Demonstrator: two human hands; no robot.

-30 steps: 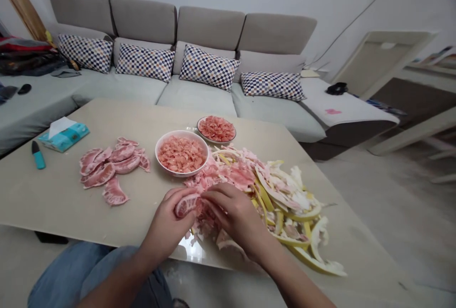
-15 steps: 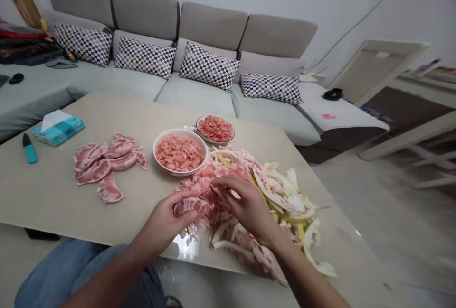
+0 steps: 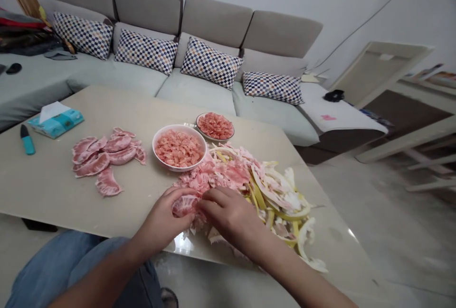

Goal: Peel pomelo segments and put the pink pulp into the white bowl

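Note:
My left hand (image 3: pixel 166 220) is closed around a pink pomelo segment (image 3: pixel 183 205), holding it over the front of the table. My right hand (image 3: pixel 228 215) meets it from the right, thumb and fingers pinched at the segment's right end; the fingertips are partly hidden. Under and beyond both hands lies a heap of pink membrane scraps (image 3: pixel 228 172). Just behind, a white bowl (image 3: pixel 180 169) is full of peeled pomelo pulp (image 3: pixel 178 148). More pulp fills a dark-rimmed plate (image 3: pixel 230 138) farther back. Several unpeeled pomelo segments (image 3: pixel 91 164) lie to the left.
Yellow-white pomelo rind (image 3: pixel 292 213) is piled on the table's right side. At the far left are a knife with a teal handle (image 3: pixel 28 145) and a blue tissue pack (image 3: pixel 59 123). A grey sofa (image 3: pixel 199 97) with checked cushions stands behind the table (image 3: pixel 117 218).
My right hand has moved left and down from above the scraps to the segment in my left hand. The view has tilted slightly. My left hand keeps its hold.

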